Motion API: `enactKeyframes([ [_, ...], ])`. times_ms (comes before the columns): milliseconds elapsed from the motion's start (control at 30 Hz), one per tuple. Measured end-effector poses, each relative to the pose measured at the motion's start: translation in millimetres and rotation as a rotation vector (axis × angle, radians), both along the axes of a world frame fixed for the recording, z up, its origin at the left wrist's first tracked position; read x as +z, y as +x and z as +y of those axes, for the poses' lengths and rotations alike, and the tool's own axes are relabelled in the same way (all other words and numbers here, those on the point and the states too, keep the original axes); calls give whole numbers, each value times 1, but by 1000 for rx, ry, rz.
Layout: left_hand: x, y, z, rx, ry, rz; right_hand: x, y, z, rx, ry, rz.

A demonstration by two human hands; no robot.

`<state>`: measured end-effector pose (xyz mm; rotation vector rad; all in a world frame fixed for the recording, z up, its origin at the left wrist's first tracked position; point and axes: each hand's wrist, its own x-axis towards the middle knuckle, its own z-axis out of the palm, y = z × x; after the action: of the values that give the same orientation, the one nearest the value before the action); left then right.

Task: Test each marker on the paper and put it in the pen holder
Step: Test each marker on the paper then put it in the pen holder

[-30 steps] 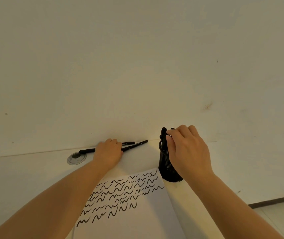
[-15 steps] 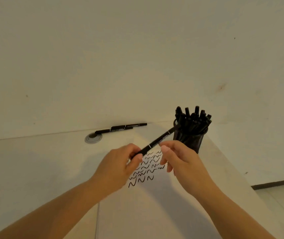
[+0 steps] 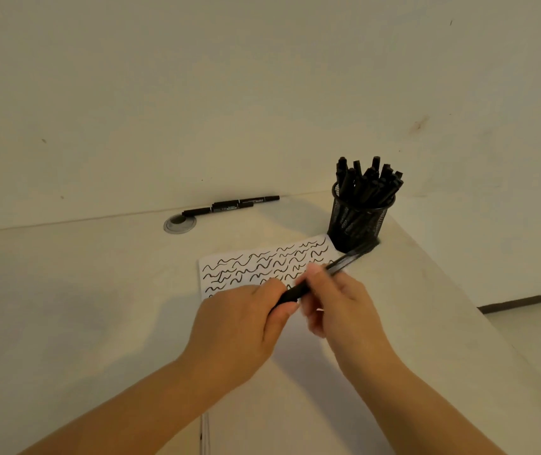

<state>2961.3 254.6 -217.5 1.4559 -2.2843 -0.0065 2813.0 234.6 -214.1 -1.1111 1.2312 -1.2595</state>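
A black marker (image 3: 341, 265) is held over the white paper (image 3: 262, 261), slanting up to the right. My left hand (image 3: 242, 323) grips its lower end, and my right hand (image 3: 338, 303) pinches its middle. The paper carries several rows of black squiggles. A black mesh pen holder (image 3: 356, 221) full of several black markers stands just past the paper's far right corner. Two more black markers (image 3: 229, 205) lie end to end along the wall at the back of the table.
A round grey cable grommet (image 3: 179, 223) sits in the table beside the loose markers. The white wall rises right behind the table. The table's right edge (image 3: 459, 290) runs diagonally, with floor beyond it.
My left hand picked one marker from the back of the table and brought it over the paper. My right hand left the pen holder and took hold of the marker too.
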Motion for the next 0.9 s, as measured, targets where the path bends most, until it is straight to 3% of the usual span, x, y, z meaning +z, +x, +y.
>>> enactKeyframes([
  [67,-4,7,6,52,-19,-5,2,-16,-11,-210,36,-92],
  [133,-7,19,6,105,20,104,1,-38,-21,-301,22,19],
  [233,-10,29,-3,35,165,273,-10,-53,-27,-287,35,208],
  [467,-18,-3,-15,-125,270,174,-31,-44,-30,-249,71,181],
  [633,-27,0,-16,-148,259,210,-23,-41,-36,-193,-4,182],
  [767,-33,0,-14,-156,231,161,-15,-27,-50,-66,-129,305],
  [900,-35,2,-15,-159,232,192,-28,-23,-56,-97,-155,370],
])
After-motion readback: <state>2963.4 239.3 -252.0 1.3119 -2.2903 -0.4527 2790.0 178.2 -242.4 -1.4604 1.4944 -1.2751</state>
